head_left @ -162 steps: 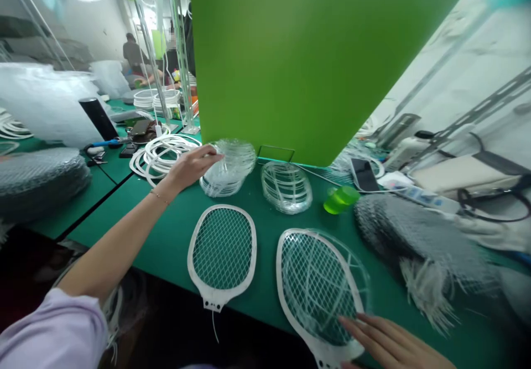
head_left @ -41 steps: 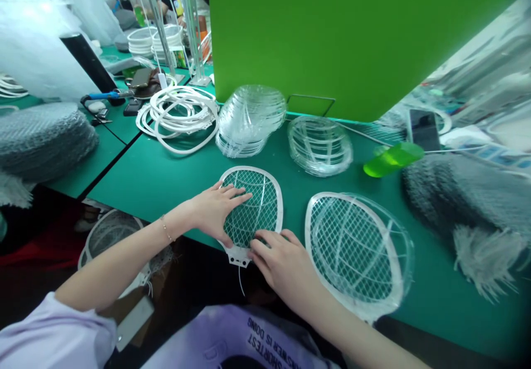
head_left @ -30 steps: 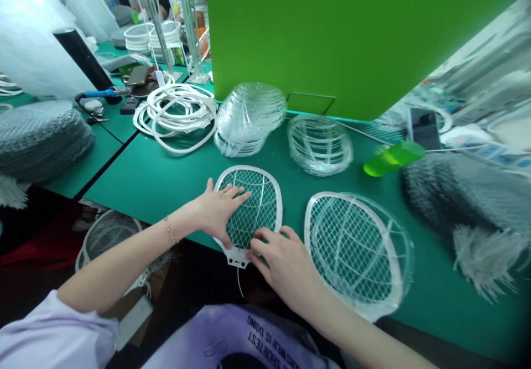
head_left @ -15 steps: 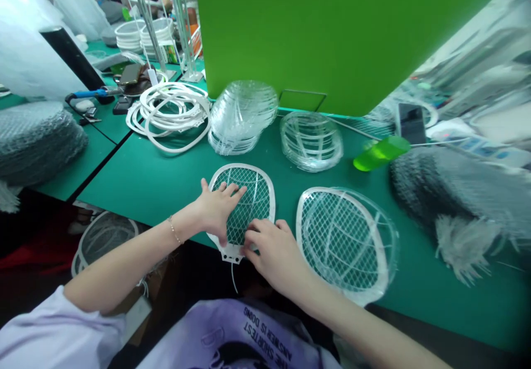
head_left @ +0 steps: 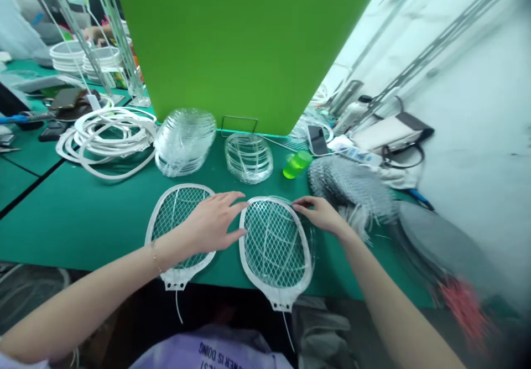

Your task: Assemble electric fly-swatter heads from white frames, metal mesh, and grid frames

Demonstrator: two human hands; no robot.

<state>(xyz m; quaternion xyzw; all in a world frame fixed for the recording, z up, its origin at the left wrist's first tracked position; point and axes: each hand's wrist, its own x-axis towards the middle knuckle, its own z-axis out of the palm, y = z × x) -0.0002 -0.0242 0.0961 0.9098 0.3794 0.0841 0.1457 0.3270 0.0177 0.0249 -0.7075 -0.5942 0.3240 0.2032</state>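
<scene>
Two white racket heads with mesh, like those of mosquito swatters, lie side by side near the bench's front edge. My left hand [head_left: 219,221] is open, fingers spread, reaching across the left racket head [head_left: 151,226] to the left rim of the right racket head [head_left: 306,247]. Under the right one, a clear plastic frame [head_left: 314,242] sticks out at the right side. My right hand [head_left: 318,213] pinches at the upper right edge, where the clear frame shows; the exact grip is partly hidden. A thin white wire hangs from each head's tab.
Behind are a stack of clear plastic frames [head_left: 186,143], a smaller stack [head_left: 249,159] and white rings [head_left: 110,142]. A green cylinder [head_left: 297,164], phone [head_left: 317,139] and grey mesh pile [head_left: 352,186] lie right. A green panel [head_left: 253,42] closes off the back.
The view has swung right. Both hands have left the left racket head for the right one, which now lies straighter, with its clear frame showing less at the side.
</scene>
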